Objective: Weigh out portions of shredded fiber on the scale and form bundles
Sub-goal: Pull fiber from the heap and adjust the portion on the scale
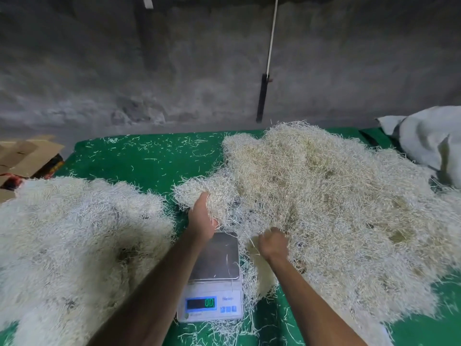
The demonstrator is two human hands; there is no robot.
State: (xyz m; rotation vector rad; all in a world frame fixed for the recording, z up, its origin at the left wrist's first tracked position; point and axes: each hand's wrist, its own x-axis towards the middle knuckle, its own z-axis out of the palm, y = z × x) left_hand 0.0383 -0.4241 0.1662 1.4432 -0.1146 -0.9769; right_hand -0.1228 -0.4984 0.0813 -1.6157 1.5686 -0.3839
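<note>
Rough grey concrete wall [174,71] fills the upper half of your view, with a white cord and dark bar [262,98] hanging against it right of centre. Below it a green mat [154,161] covers the work surface, littered with loose strands. At the far left edge sits flattened brown cardboard [27,156]; at the far right edge a pale sack [429,141] lies slumped, its contents hidden. A whitish heap of shredded fiber [74,233] crowds the lower left, and a larger, yellower heap [336,208] spreads over the right, its fringe spilling against the right side of the scale [214,278] at bottom centre. The scale's metal pan carries only a few stray strands, and its green display shows a reading too blurred to be sure of. Your left hand [202,218], just above the pan's far edge, grips a raised clump of fiber [204,193]. Your right hand [273,243], just right of the pan, is curled around strands at the heap's edge. Bare mat shows mostly in the upper middle and lower right corner.
</note>
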